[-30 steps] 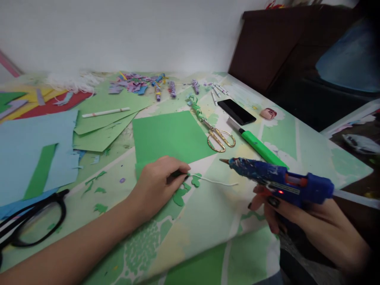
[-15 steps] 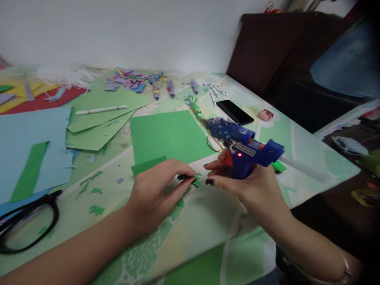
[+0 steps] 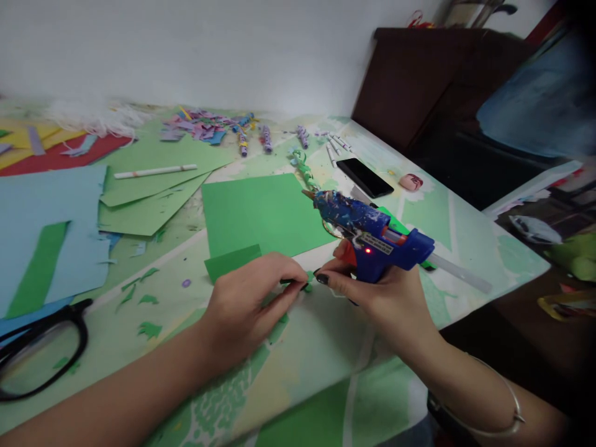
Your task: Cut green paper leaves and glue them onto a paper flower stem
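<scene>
Between thumb and forefinger, my left hand (image 3: 254,298) pinches a small green paper piece (image 3: 310,282). My right hand (image 3: 372,292) is wrapped round a blue hot glue gun (image 3: 356,217) with a red light lit and a clear glue stick (image 3: 459,273) sticking out of its back. The nozzle points left, above a green paper sheet (image 3: 261,208). My right thumb and a fingertip are close to the green piece; whether they touch it I cannot tell. A folded green paper strip (image 3: 233,262) lies beyond my left hand.
Black-framed glasses (image 3: 77,347) lie at the left front. Light blue paper (image 3: 51,211), paper scraps (image 3: 200,126), a curly green paper strand (image 3: 302,166), a black phone (image 3: 365,177) and a green-handled cutter (image 3: 393,220) are on the table. A dark cabinet (image 3: 414,81) stands behind.
My right hand has moved left with the glue gun, its fingertips now closer to the green piece. My left hand keeps its pinch. The view has shifted slightly.
</scene>
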Demonstrator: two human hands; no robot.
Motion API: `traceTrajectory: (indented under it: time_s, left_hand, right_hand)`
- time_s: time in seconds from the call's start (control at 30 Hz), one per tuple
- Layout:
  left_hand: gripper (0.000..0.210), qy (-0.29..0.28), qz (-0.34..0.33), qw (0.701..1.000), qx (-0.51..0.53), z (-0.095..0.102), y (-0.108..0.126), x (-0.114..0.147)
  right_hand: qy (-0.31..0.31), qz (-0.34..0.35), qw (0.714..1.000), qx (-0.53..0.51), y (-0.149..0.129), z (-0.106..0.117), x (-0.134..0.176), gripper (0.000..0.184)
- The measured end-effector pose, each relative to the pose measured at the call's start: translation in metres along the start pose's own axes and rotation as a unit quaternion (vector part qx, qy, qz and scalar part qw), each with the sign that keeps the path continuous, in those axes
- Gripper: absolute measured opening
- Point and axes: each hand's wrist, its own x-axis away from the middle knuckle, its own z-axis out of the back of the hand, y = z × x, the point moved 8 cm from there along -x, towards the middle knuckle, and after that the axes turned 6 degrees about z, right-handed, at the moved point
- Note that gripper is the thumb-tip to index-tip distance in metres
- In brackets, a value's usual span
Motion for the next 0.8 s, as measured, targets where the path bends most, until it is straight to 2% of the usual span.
traceTrajectory:
  time_s: [0.1, 0.23, 0.43, 0.53, 0.6, 0.67, 0.73, 0.8]
  left_hand:
    - [0.014, 0.0, 0.004, 1.0, 0.0, 0.0, -0.001, -0.001]
    - [0.014, 0.001, 0.008, 1.0, -0.003, 0.0, -0.002, -0.001]
    - [0.013, 0.011, 0.028, 0.999, -0.018, 0.003, -0.006, -0.001]
    - [0.011, 0.022, 0.059, 0.998, -0.026, 0.004, -0.013, -0.003]
    - [0.01, 0.025, 0.094, 0.995, -0.021, 0.004, -0.021, -0.004]
    - [0.009, 0.021, 0.136, 0.99, -0.007, 0.004, -0.029, -0.005]
    - [0.008, 0.015, 0.181, 0.983, 0.012, 0.002, -0.038, -0.005]
    - [0.007, 0.011, 0.22, 0.975, 0.038, 0.001, -0.047, -0.003]
  right_hand:
    - [0.012, 0.003, 1.0, -0.003, -0.003, 0.003, -0.001, 0.015]
    - [0.056, 0.01, 0.998, 0.002, -0.004, 0.017, -0.002, 0.02]
    - [0.14, 0.04, 0.989, 0.001, -0.014, 0.054, 0.004, 0.023]
    - [0.159, 0.053, 0.986, -0.015, -0.022, 0.071, 0.013, 0.018]
    - [0.125, 0.024, 0.992, -0.024, -0.02, 0.073, 0.02, 0.016]
    - [0.065, -0.054, 0.996, -0.01, -0.01, 0.068, 0.029, 0.017]
    - [-0.003, -0.148, 0.989, 0.012, 0.004, 0.059, 0.04, 0.02]
    - [-0.066, -0.204, 0.976, 0.025, 0.014, 0.05, 0.049, 0.023]
